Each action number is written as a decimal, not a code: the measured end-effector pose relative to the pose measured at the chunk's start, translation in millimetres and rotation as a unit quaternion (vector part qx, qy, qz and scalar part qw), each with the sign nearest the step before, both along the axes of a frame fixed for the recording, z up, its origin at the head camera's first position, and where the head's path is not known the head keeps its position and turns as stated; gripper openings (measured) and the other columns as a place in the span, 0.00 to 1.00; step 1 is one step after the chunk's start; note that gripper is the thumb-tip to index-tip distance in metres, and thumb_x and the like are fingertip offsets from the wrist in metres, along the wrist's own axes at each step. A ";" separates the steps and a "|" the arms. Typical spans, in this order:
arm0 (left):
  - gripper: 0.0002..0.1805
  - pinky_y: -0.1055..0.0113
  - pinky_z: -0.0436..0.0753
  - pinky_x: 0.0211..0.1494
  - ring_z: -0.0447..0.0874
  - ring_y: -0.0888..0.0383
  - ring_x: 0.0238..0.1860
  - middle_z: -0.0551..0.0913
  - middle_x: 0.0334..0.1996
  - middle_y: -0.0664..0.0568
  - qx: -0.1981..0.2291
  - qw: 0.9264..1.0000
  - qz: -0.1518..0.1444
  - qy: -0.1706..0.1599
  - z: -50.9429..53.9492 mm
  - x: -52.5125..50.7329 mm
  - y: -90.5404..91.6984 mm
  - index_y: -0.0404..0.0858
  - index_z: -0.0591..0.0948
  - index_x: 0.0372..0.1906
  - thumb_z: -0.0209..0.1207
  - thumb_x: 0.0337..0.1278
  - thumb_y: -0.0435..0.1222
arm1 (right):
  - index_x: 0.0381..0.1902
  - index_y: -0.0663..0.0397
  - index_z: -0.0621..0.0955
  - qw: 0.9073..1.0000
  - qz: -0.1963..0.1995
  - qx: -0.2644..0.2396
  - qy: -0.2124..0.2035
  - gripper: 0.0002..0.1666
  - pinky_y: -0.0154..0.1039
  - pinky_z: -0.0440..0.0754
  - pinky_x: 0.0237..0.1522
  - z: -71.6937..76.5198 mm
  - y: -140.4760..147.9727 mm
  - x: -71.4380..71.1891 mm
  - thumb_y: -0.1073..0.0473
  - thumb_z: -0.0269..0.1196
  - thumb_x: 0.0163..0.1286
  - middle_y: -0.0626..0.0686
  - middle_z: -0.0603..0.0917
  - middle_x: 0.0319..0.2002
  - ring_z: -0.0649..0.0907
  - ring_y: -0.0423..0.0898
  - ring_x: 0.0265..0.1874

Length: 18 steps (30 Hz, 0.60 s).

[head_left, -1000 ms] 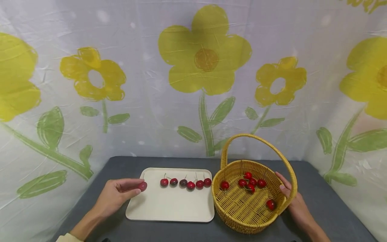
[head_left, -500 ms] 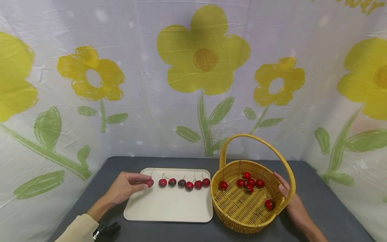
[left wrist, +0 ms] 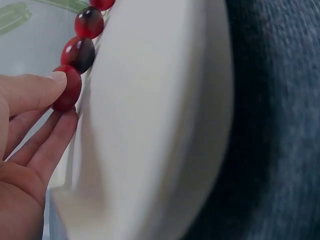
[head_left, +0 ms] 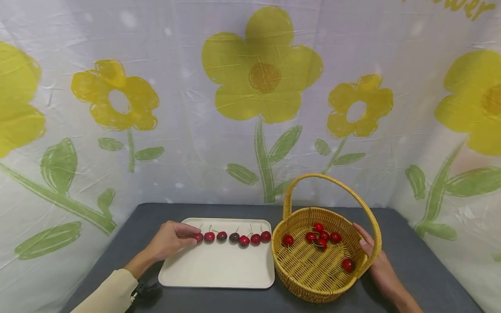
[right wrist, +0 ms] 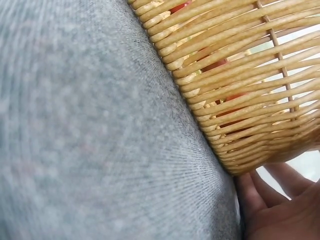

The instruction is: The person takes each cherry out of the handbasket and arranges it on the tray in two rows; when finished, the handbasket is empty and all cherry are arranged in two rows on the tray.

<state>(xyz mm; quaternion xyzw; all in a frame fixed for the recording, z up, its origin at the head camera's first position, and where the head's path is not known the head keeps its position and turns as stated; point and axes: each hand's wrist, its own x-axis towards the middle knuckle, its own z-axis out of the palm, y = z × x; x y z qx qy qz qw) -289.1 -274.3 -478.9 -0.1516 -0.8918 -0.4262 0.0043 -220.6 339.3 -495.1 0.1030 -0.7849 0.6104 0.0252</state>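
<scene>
My left hand [head_left: 169, 241] pinches a dark red cherry [head_left: 198, 238] between thumb and fingertips at the left end of a row of cherries on a cream tray [head_left: 217, 271]. In the left wrist view, the pinched cherry [left wrist: 70, 90] is beside another cherry [left wrist: 79, 54], very near or touching it. My right hand [head_left: 381, 265] rests against the right outer side of a yellow wicker basket [head_left: 297, 278], its fingers fairly straight. The right wrist view shows those fingers [right wrist: 282, 182] partly hidden by the basket wall [right wrist: 240, 90]. Several red cherries [head_left: 322, 238] lie inside the basket.
The tray and basket stand side by side on a dark grey cloth-covered table [head_left: 164, 213]. A tall arched handle [head_left: 344, 184] rises over the basket. Behind the table hangs a white curtain [head_left: 188, 156] printed with yellow flowers.
My left hand has moved right with the pinched cherry, from the tray's left edge to the end of the row. The right hand and the basket stay in place.
</scene>
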 end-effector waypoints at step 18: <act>0.20 0.62 0.94 0.51 0.96 0.45 0.52 0.92 0.56 0.38 0.007 0.999 -0.010 0.035 5.5 5.8 2.4 0.34 0.91 0.59 0.76 0.63 0.32 | 0.91 0.44 0.52 1.000 -0.018 0.025 -0.001 0.35 0.24 0.81 0.58 0.4 -0.9 -0.4 0.46 0.38 0.94 0.67 0.62 0.84 0.75 0.20 0.67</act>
